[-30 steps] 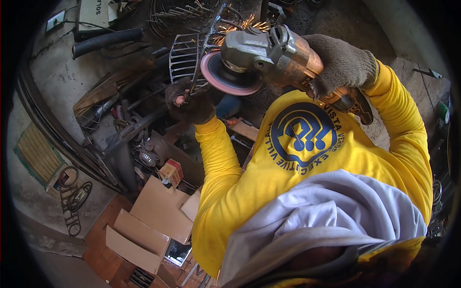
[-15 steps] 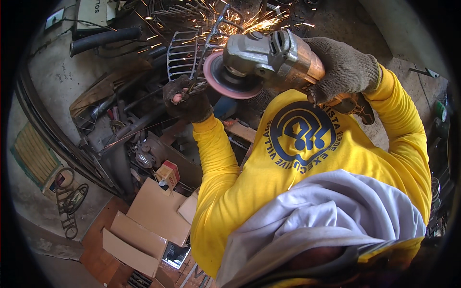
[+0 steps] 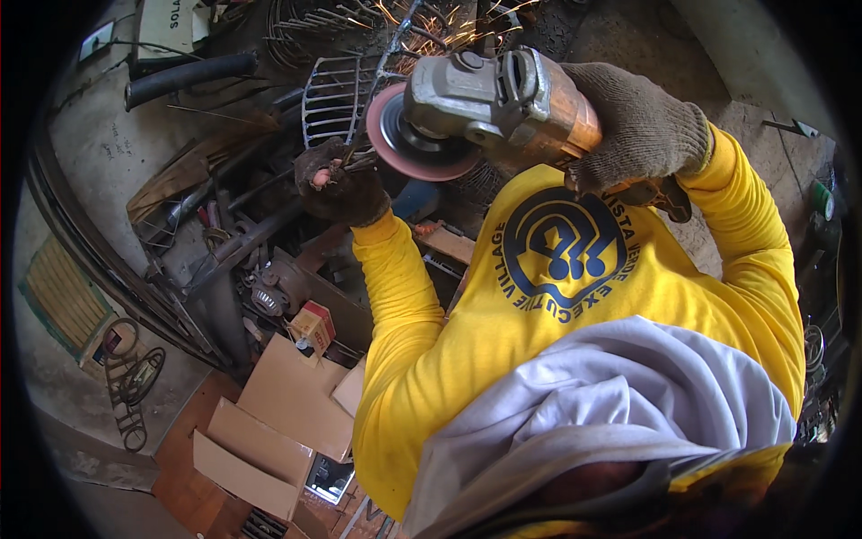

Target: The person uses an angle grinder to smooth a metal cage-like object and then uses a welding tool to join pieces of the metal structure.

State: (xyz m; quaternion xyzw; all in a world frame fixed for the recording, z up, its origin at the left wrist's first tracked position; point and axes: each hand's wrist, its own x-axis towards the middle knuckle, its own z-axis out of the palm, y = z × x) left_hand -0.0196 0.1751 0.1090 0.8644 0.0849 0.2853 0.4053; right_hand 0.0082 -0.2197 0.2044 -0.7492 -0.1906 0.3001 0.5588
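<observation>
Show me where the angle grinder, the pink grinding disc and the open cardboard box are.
angle grinder (image 3: 498, 99): head view, on its grey metal gear housing.
pink grinding disc (image 3: 395, 148): head view, on the disc's pink face.
open cardboard box (image 3: 287, 395): head view, on its brown flap.

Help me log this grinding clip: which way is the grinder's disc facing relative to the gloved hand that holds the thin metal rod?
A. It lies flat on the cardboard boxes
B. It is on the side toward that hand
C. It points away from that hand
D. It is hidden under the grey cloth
B: the pink disc of the angle grinder sits right beside the left hand gripping the thin rod, while the right hand holds the grinder's body.
</observation>
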